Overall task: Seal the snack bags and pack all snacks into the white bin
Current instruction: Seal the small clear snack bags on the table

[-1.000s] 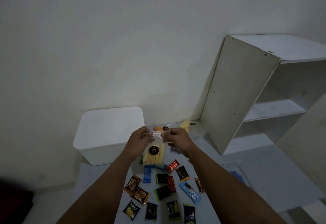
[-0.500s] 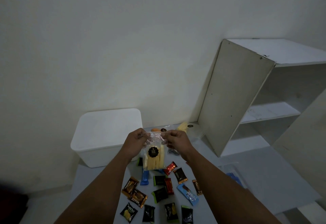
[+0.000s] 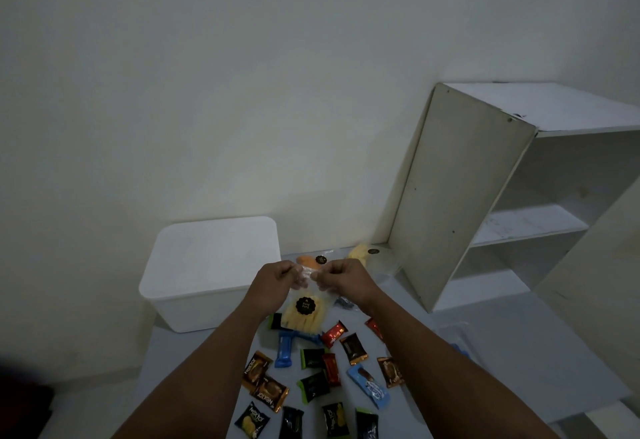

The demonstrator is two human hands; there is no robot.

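My left hand (image 3: 273,283) and my right hand (image 3: 341,279) pinch the top edge of a clear snack bag (image 3: 304,314) of pale yellow sticks with a round black label. The bag hangs above the table, its mouth hidden between my fingers. The white bin (image 3: 207,276) stands to the left with its lid on. Two more clear bags, one orange (image 3: 306,260) and one yellow (image 3: 360,251), lie behind my hands. Several small wrapped snacks (image 3: 313,379) are scattered on the table below my forearms.
A white shelf unit (image 3: 460,196) stands at the right, its side panel close to the far bags. A pale wall rises right behind the bin. A clear flat item (image 3: 453,338) lies right of my right forearm on the grey table (image 3: 519,369).
My hands have drawn closer together along the top of the bag, which hangs a little lower. The view has shifted slightly.
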